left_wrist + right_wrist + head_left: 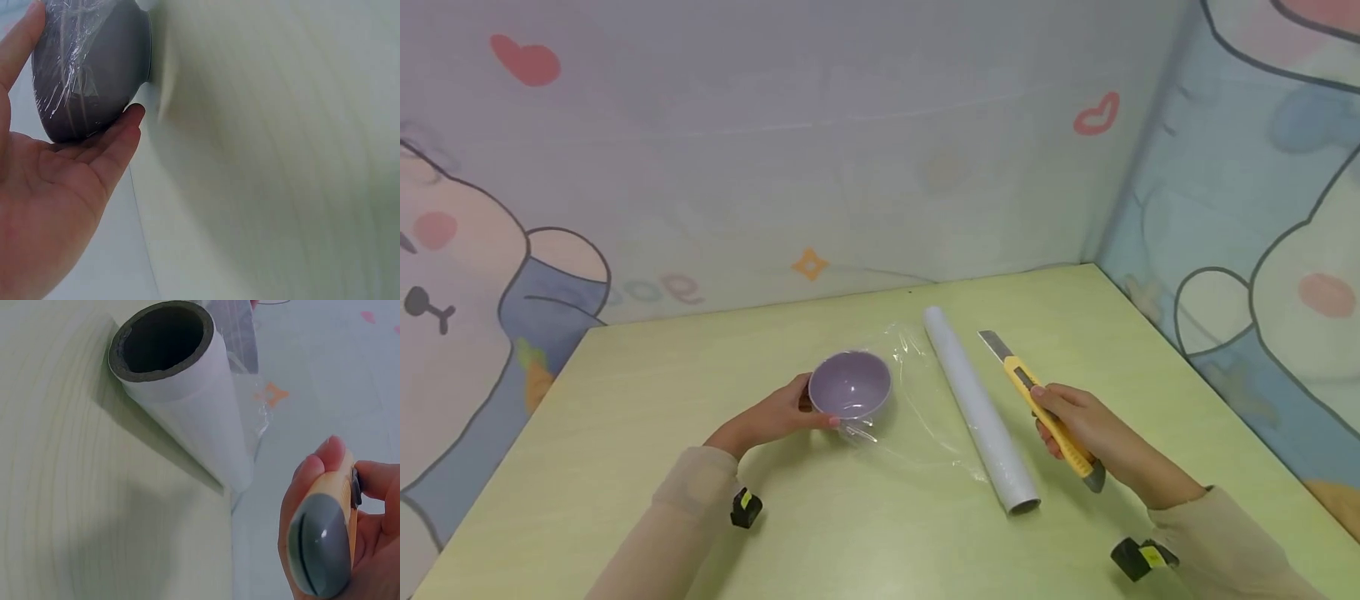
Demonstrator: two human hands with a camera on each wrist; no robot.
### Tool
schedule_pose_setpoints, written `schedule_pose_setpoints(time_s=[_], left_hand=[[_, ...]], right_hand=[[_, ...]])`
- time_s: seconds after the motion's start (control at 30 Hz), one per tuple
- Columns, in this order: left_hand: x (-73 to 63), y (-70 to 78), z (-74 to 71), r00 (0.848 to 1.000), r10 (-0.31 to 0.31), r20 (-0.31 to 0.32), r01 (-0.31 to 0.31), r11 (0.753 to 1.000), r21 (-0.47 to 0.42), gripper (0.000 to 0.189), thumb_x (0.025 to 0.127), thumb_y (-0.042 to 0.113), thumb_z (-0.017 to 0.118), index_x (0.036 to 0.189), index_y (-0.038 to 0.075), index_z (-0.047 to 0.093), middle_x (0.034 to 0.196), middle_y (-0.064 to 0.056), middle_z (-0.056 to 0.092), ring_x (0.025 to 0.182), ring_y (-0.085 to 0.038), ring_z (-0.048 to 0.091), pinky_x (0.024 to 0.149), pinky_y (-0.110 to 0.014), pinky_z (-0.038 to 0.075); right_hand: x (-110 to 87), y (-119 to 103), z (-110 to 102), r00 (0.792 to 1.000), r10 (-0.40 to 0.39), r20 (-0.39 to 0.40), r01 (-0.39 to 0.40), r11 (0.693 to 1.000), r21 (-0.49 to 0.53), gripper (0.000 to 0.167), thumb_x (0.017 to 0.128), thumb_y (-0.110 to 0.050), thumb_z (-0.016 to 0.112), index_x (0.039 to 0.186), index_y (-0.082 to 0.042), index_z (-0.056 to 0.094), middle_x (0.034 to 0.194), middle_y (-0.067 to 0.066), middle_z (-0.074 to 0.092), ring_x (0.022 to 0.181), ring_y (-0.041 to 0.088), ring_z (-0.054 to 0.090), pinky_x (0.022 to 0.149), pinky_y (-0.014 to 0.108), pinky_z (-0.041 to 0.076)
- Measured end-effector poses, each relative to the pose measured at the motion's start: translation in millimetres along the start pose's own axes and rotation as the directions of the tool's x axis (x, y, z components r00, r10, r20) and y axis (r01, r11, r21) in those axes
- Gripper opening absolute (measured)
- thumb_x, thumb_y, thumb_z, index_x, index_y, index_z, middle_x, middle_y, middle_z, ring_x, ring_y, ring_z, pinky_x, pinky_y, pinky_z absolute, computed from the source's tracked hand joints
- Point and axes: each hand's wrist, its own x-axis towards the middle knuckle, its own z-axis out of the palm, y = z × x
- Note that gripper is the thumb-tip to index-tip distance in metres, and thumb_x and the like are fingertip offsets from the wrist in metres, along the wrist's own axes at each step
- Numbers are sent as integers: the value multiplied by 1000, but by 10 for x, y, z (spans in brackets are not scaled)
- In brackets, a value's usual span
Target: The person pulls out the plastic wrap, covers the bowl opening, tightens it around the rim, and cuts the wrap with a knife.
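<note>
A light purple bowl point(850, 383) is gripped at its near left side by my left hand point(778, 415), thumb at the rim. In the left wrist view clear plastic wrap point(72, 69) clings to the bowl's side, and the fingers reach under it. A sheet of the wrap spreads from the bowl to a white roll point(976, 404) lying on the table. To the right of that roll my right hand point(1086, 425) holds a yellow box cutter point(1060, 433), thumb near its slider. The blade point(995, 344) is extended and points away, toward the far left.
The pale wooden table point(662, 400) meets a printed cloth wall point(850, 167) at the back and another at the right. The roll's open dark core point(165, 340) faces the near edge.
</note>
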Motion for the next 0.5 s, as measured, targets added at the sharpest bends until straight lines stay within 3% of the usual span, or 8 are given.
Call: schedule_pose_setpoints(time_s=[0.3,0.5], left_hand=[[-10,-25,21,1000,2,-6,-2,1000,-23,89,77,33,74,142,5,20,134,-13,40,120,-24,45,100,-40,38],[4,-20,36,1000,-8,-19,8,1000,-13,89,77,36,74,142,5,21,133,-12,42,121,-25,46,100,-41,38]], right_hand=[[141,-31,6,995,-24,-94,21,999,-27,48,98,-44,35,94,2,44,69,2,50,55,11,50,54,32,50],[207,-49,-65,997,-8,-77,8,1000,-1,42,102,-31,26,111,8,38,77,2,51,63,10,51,61,30,50]])
